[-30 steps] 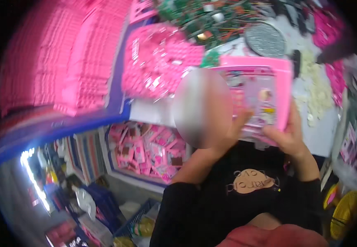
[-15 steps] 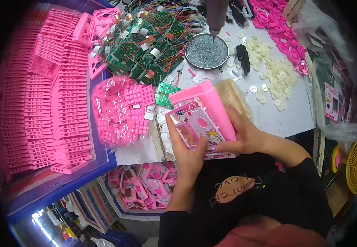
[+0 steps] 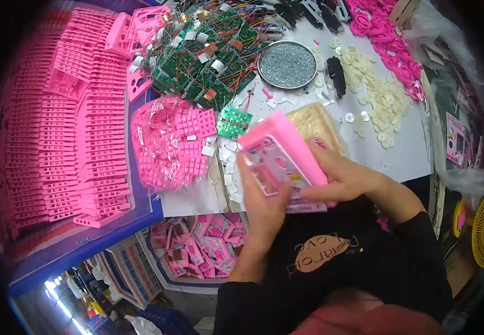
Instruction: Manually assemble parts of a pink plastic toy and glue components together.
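By the white table (image 3: pixel 403 159), the left hand (image 3: pixel 264 207) and right hand (image 3: pixel 339 176), half curled, hold one pink plastic case (image 3: pixel 292 139). One round dish (image 3: pixel 287 88) sits far; grey floor (image 3: pixel 184 300) shows near left.

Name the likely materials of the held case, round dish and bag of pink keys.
Case: likely hard plastic, from its smooth soft sheen. Dish: probably metal, its rim shiny and silvery. Bag: apparently thin clear plastic, glossy, crinkled with bright glints.

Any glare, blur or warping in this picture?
Head view: glints on the clear bag, white glare from the light strip at lower left; head view: print on the pink case slightly smeared; head view: corners black from the fisheye.
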`<state>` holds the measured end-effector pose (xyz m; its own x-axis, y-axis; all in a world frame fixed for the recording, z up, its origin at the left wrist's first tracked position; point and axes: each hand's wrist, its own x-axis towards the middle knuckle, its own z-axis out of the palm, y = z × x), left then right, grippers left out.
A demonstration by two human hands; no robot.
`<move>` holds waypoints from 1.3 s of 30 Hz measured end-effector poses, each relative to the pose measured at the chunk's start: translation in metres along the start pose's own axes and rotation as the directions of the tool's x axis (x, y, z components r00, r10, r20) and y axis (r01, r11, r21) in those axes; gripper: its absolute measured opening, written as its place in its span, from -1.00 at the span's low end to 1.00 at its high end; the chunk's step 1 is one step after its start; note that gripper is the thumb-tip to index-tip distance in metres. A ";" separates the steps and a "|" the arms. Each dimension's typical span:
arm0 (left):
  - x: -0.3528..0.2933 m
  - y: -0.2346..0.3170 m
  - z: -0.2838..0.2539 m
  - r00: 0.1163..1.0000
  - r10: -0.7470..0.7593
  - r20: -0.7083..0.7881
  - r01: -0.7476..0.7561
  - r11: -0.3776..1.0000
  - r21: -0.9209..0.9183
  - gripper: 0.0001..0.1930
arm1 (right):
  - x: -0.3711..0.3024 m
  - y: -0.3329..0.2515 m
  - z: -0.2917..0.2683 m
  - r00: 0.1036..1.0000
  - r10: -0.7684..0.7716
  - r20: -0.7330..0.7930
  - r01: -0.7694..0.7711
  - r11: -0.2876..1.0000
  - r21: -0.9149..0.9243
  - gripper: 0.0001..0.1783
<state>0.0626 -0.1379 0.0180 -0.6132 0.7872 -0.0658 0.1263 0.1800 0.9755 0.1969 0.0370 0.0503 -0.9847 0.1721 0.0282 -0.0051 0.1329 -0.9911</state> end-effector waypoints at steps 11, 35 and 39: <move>0.035 -0.008 -0.037 0.941 -0.163 -0.298 0.011 0.892 -0.452 -0.77 | 0.002 0.009 0.002 0.982 0.166 0.090 -0.189 0.850 0.492 -0.21; 0.061 0.003 -0.037 0.972 0.184 -0.148 -0.223 0.920 -0.322 -0.83 | -0.014 0.029 -0.041 0.987 0.136 -0.088 -0.132 0.990 0.057 -0.44; 0.094 0.008 -0.043 0.747 0.642 0.172 -0.596 0.762 -0.255 -0.85 | 0.005 0.033 -0.079 0.862 -0.476 -0.176 0.174 0.604 -0.778 -0.51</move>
<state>-0.0275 -0.0883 0.0289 -0.2427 0.8052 0.5411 0.2624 -0.4825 0.8357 0.2053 0.1192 0.0282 -0.8154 0.2573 0.5186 -0.0387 0.8696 -0.4923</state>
